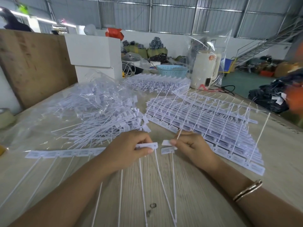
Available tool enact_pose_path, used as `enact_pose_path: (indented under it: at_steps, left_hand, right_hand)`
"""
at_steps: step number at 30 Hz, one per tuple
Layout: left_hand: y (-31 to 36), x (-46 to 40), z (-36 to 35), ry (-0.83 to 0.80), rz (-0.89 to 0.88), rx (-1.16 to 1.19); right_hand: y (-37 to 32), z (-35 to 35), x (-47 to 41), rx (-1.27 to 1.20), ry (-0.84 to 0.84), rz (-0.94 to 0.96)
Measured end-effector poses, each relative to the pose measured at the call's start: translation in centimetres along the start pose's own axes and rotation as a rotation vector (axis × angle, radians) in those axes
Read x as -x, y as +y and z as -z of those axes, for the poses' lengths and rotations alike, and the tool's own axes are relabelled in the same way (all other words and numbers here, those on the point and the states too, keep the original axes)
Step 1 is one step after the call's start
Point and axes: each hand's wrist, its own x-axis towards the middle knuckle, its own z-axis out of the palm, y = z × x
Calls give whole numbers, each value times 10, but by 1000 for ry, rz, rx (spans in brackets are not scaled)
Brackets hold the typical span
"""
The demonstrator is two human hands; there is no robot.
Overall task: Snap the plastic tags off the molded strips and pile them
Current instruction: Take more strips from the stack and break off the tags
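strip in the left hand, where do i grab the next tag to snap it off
Pinch the flat rectangular head of the end tag on the strip, coming from the right with the right hand. That head juts free past the left hand; its thin tail would likely just bend.

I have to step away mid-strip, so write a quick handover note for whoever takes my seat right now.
Left hand: grips the end of the current strip, which lies across the table toward the left.
Right hand: pinches loose tags, apart from the strip's end.
Done: a pile of loose tags on clear plastic, ahead and left.
Left: the rest of this strip, the stack of whole strips on the right, and another stack farther back.
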Motion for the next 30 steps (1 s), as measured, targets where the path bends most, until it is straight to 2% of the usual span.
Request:
enact_pose_path:
  at_steps: [3,5,9,14,18,22,26,30]
  left_hand:
    - [-3,0,3,30,-3,18]
    - [-4,0,4,35,8,43]
    - [-5,2,1,-20,4,3]
    - [-7,3,0,-89,86,62]
    - [-8,3,2,-107,126,85]
    - [-4,2,0,-106,108,77]
    - [3,-1,-7,-28,63,69]
    - [6,-1,-10,-9,52,92]
  right_hand:
    - [4,9,1,-48,72,-56]
    - [4,13,2,-7,60,-52]
    - [12,8,3,97,-32,-8]
    - [17,10,5,62,-179,-68]
    - [11,9,4,83,-183,-93]
    - [4,8,2,168,-91,43]
    - [-7,-1,2,450,-119,211]
    - [-7,-1,-1,599,-8,333]
